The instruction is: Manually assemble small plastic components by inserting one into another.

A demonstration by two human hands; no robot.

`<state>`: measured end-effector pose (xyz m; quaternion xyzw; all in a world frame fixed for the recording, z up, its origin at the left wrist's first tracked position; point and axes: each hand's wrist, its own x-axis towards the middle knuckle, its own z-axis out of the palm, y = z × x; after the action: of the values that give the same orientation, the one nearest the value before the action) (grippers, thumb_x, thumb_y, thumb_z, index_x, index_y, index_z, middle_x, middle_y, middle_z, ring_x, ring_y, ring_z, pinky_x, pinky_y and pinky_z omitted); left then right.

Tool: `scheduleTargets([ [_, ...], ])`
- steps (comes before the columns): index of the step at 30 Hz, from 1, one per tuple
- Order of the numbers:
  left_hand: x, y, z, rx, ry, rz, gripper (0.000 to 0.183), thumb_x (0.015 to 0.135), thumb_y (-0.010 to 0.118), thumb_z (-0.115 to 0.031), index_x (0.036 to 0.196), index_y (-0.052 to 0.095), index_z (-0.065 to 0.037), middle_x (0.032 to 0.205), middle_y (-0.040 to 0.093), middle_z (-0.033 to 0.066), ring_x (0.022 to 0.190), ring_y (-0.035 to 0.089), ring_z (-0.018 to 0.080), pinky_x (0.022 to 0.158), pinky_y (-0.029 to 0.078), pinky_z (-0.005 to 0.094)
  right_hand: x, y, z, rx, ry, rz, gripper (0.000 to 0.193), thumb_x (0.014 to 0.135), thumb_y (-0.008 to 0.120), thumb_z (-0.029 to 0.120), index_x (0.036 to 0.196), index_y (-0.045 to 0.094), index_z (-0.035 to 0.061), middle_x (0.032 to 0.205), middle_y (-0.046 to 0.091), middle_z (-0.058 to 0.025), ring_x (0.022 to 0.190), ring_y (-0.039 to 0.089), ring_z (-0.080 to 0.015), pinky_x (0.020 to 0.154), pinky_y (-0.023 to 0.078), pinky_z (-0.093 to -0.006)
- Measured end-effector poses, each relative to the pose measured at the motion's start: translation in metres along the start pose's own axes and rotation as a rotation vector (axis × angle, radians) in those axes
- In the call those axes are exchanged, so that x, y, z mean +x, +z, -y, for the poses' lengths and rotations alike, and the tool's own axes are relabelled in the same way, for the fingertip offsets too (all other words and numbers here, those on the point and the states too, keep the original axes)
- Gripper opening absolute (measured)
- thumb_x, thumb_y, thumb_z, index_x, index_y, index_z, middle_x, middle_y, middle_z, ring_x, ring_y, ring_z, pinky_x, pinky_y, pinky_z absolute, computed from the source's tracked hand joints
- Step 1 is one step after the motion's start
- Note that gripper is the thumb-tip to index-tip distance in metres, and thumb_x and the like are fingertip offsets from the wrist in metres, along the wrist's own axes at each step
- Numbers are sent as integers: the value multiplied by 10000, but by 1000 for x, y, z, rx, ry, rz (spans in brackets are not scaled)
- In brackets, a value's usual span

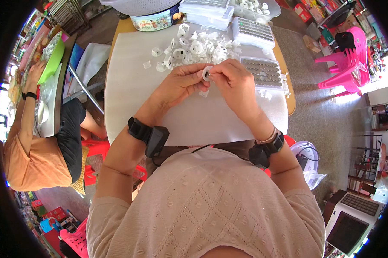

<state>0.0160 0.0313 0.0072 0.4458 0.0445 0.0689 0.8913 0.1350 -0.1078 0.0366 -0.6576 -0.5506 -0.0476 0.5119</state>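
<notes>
Above the middle of the table, my left hand (182,84) is closed around the edge of a small round white plastic piece (206,71) with a dark slot or part in its centre. My right hand (235,84) meets it from the right, thumb and forefinger pinched at the piece's edge. Whatever those fingertips grip is too small to make out. Just beyond my hands lies a loose pile of similar white plastic pieces (198,48). Right of my right hand is a clear tray (262,74) with rows of small greyish parts.
A second filled tray (254,33), stacked clear boxes (207,17), a tub of white pieces (262,16) and a printed bucket (156,22) line the far edge. At left, a person in orange (39,159) works by a green basin (52,58). Pink chairs (348,64) stand right.
</notes>
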Motion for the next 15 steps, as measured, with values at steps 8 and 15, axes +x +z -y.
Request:
scheduleTargets([
  [8, -1, -4, 2, 131, -28, 12, 395, 923, 561, -178, 1273, 508, -1, 1018, 618, 53, 843, 591, 129, 771, 507, 292, 1, -8, 0, 50, 139, 134, 143, 740, 660, 22, 883, 650, 34, 835, 603, -110, 710, 606, -271, 625, 488, -345],
  [15, -3, -1, 0, 160, -58, -4, 390, 935, 545, -203, 1263, 519, 8, 1022, 615, 54, 839, 590, 119, 764, 500, 270, -5, -7, -1, 96, 179, 155, 142, 761, 666, 10, 902, 645, 15, 819, 614, -99, 725, 620, -230, 633, 485, -309],
])
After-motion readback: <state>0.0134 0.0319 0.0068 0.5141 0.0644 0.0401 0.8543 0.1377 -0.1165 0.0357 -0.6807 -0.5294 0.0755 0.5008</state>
